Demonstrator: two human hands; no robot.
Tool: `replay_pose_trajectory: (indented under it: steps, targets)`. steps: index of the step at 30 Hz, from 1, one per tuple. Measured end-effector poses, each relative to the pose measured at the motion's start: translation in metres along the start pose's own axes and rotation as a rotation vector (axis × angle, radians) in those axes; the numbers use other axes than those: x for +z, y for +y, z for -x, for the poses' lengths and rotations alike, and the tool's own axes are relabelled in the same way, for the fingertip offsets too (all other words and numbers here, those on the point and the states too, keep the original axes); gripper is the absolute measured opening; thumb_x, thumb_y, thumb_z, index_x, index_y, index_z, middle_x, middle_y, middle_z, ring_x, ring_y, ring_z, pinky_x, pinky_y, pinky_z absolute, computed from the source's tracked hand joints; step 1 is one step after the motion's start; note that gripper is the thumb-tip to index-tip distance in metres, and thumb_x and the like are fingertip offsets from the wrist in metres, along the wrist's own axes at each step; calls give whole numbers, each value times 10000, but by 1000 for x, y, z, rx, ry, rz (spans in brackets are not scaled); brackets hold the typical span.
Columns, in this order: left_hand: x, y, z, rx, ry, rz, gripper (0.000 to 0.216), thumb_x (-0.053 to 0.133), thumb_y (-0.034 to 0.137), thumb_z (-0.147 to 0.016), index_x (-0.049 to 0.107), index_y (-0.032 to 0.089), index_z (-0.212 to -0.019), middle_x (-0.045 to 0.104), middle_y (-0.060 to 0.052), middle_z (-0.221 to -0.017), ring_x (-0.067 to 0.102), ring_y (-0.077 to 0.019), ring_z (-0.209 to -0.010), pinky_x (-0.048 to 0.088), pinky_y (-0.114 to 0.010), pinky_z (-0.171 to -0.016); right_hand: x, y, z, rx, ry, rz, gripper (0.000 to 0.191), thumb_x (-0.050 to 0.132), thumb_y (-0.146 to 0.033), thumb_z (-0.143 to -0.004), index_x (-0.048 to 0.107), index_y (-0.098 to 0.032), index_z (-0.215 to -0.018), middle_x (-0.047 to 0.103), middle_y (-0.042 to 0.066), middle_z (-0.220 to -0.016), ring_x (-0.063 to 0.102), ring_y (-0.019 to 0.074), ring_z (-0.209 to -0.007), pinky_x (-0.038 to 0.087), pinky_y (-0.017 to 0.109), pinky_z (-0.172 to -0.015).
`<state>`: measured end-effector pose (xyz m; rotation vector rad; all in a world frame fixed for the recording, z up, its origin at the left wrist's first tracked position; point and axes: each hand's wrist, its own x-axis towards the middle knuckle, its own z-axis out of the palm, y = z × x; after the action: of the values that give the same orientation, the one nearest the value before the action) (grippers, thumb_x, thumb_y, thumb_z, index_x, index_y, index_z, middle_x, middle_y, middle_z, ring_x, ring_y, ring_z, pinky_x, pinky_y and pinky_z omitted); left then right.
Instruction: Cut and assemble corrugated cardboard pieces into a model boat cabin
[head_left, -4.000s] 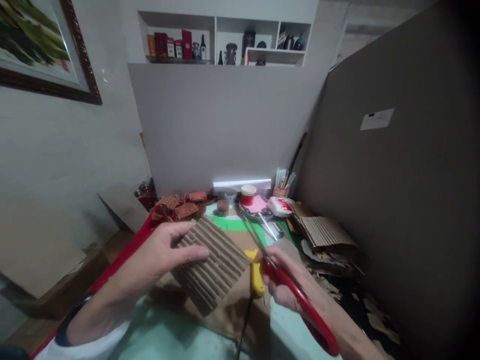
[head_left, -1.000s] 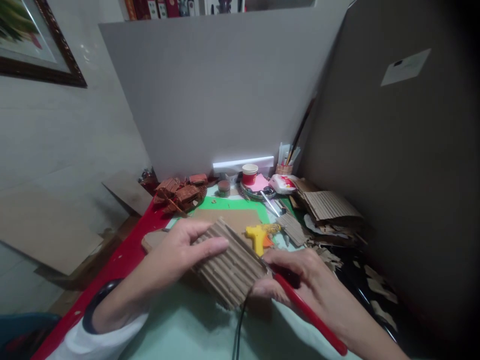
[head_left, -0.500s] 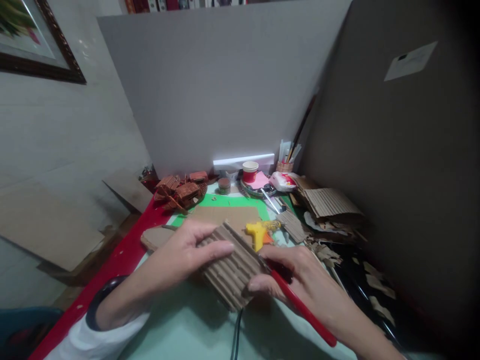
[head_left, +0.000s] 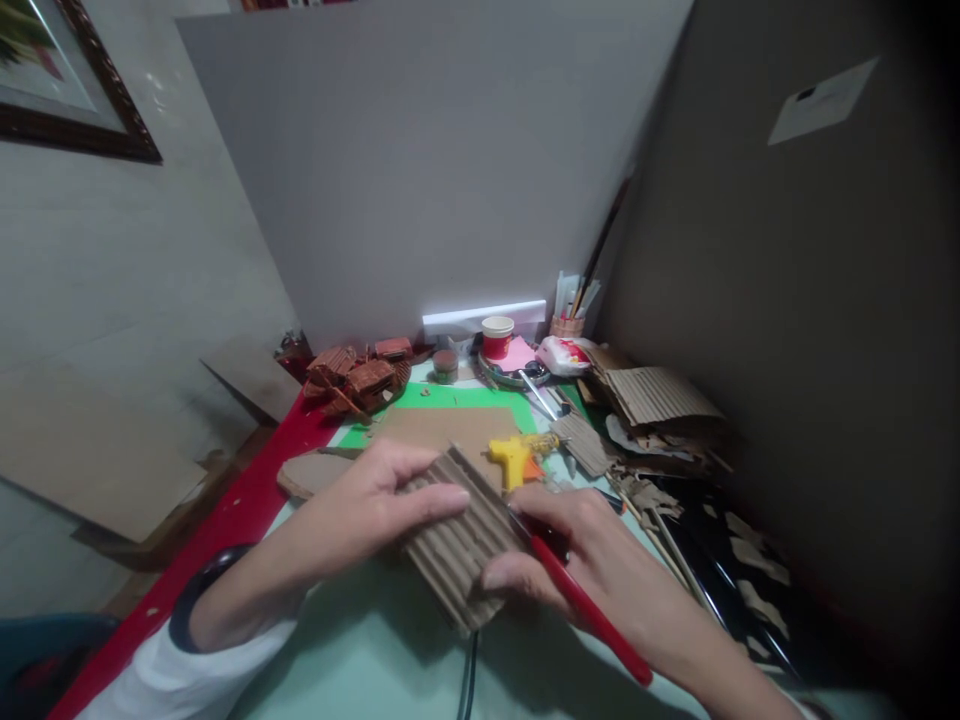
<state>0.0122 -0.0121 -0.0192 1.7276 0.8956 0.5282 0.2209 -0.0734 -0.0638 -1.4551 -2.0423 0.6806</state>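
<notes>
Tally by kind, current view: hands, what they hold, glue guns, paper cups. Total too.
Bare hands, left hand and right hand: 2
Brown corrugated cardboard piece, held: 1
Red-handled metal scissors, held: 1
Yellow plastic glue gun: 1
Red-and-white paper cup: 1
Total: 6

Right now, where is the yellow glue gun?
In the head view, the yellow glue gun lies just right of centre, beyond your right hand and beside the loose corrugated piece.
</notes>
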Motion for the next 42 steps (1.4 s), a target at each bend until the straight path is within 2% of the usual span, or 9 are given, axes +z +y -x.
replay_pose_trajectory:
  steps: [5,9,14,17,21,25,36,39,42]
  targets:
    - [0,-1,-4,9,10,6,199,669,328,-853,717,186,-722,583,22,-692,497,-136,-653,365,-229,-580,-1,-2,-2,13,-10,-22,552,474,-649,-942,504,-199,-623,447,-42,-573,370,120,-554,278,257,-548]
    - [-1,-6,-4,4,4,22,208,670,364,-834,731,167,-810,635,-8,-761,544,-157,-692,402,-248,-627,0,-2,-5,-19,8,-41,524,529,-605,-928,441,-206,-600,383,-61,-547,336,104,-517,239,249,-507]
    - [0,-5,7,13,-18,20,205,667,372,-849,732,179,-832,663,-7,-786,579,-162,-718,430,-247,-641,4,-5,-3,-107,-18,-60,486,630,-628,-860,514,-191,-681,449,-61,-599,353,102,-551,280,234,-517]
    - [3,-2,13,17,-28,20,212,682,379,-848,734,175,-829,666,-5,-779,583,-161,-727,428,-247,-648,5,-10,2,-127,-6,-70,485,599,-611,-891,502,-187,-676,446,-59,-602,352,100,-553,277,235,-513]
    - [9,-1,15,-15,-67,49,246,672,397,-863,740,163,-897,658,-4,-777,572,-144,-703,407,-235,-613,5,-12,10,-121,32,-72,476,536,-519,-949,440,-200,-610,389,-66,-549,330,101,-527,256,251,-522]
    - [17,-4,13,-20,-109,64,226,658,372,-877,730,158,-867,613,19,-740,535,-120,-662,362,-223,-572,7,-9,21,-110,71,-86,446,520,-463,-952,403,-210,-604,363,-63,-568,329,109,-552,257,255,-537]
    - [29,-17,5,62,-227,53,190,632,325,-877,698,167,-794,629,21,-747,552,-140,-695,380,-250,-642,26,-1,40,-18,104,-135,413,492,-415,-948,390,-219,-599,340,-70,-533,308,104,-516,253,239,-496]
    - [26,-16,5,85,-227,16,202,628,335,-887,708,168,-807,626,19,-748,544,-142,-692,386,-257,-651,25,-8,42,-8,127,-113,419,560,-444,-923,389,-217,-615,333,-77,-537,286,103,-526,241,232,-492]
    - [21,-8,7,116,-239,-34,198,645,333,-882,734,166,-825,642,10,-766,554,-154,-718,392,-264,-663,20,-18,42,-16,132,-91,390,676,-485,-853,472,-202,-677,420,-67,-573,338,106,-553,271,221,-508]
